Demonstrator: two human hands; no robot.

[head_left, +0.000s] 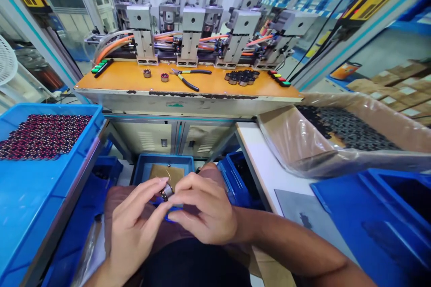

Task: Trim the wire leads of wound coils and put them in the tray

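A small round motor stator, with a grey metal ring and darker parts showing on one side, is held above my lap. My left hand pinches it between the thumb and fingertips. From the other side, my right hand has its fingertips against the stator, thumb stretched out below; whether it grips a wire there is hidden. Beneath the hands sits a blue bin with a piece of cardboard in it.
An orange-topped machine bench carries two stators, pliers and a cluster of black parts. Many stators fill part of a blue tray at left. A plastic-lined box of dark parts and a blue bin stand right.
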